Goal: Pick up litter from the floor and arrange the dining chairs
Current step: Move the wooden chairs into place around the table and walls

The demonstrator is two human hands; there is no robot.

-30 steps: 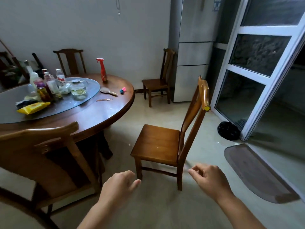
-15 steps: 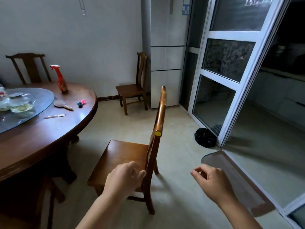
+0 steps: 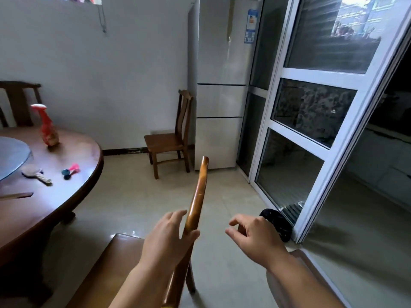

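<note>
- Now the left hand [image 3: 168, 238] has come up to the chair [image 3: 196, 201], fingers [image 3: 178, 215] spread, touching its top rail.
- That rail points away; right hand [image 3: 255, 235] hangs beside it, loosely curled, holding nothing.

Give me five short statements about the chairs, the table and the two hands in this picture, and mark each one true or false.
1. The left hand is at the near chair's top rail. True.
2. The right hand grips a bottle. False: it holds nothing, fingers loosely curled.
3. A second chair stands beside the fridge. True.
4. The red spray bottle lies on the floor. False: it stands on the round table.
5. A black bag lies by the sliding door. True.
</note>
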